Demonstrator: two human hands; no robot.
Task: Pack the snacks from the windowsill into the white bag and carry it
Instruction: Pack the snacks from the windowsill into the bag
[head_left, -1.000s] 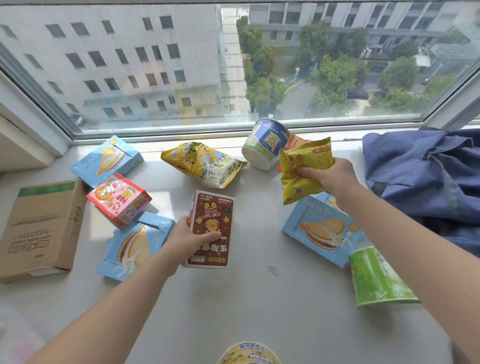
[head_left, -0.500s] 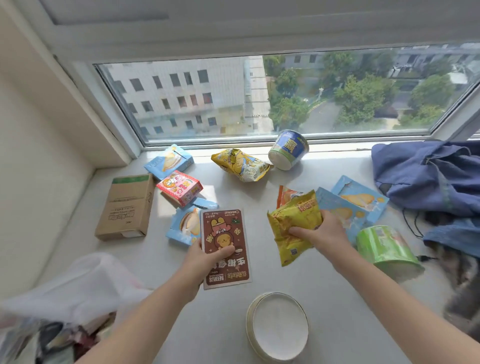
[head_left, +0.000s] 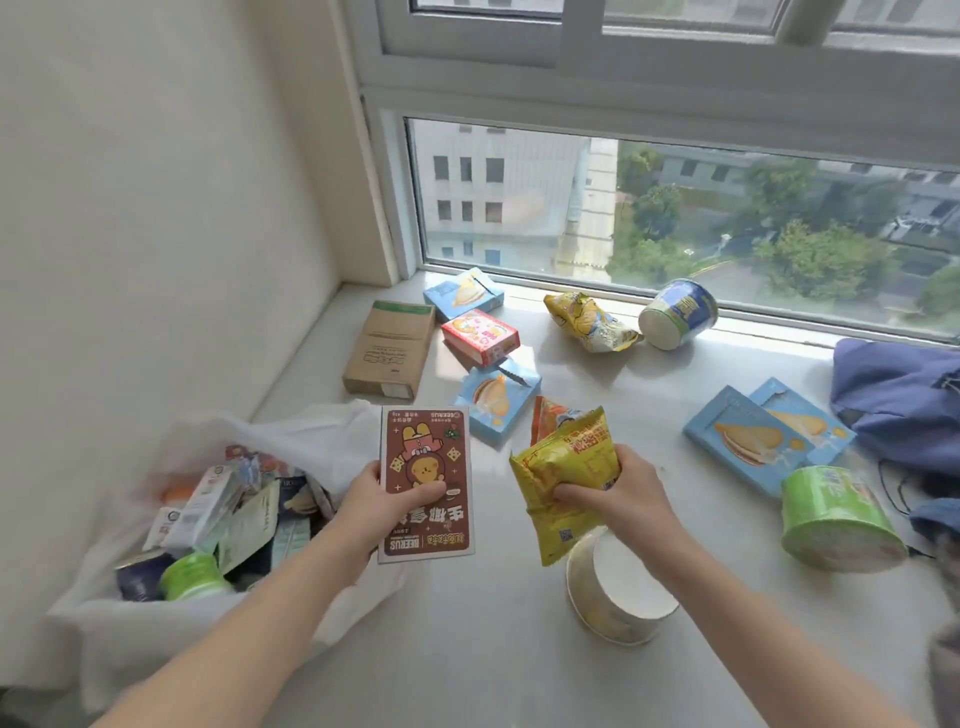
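Sunlit windowsill (head_left: 467, 649): left hand (head_left: 382, 499) grips a brown box (head_left: 426, 480), right hand (head_left: 618, 493) clutches yellow packets (head_left: 566, 467), both lifted toward the open white bag (head_left: 171, 623) for dropping in.

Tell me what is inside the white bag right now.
The white bag holds a jumble of packets, with a green-lidded container near the front. Anything deeper is covered by the top layer and the bag's folds.
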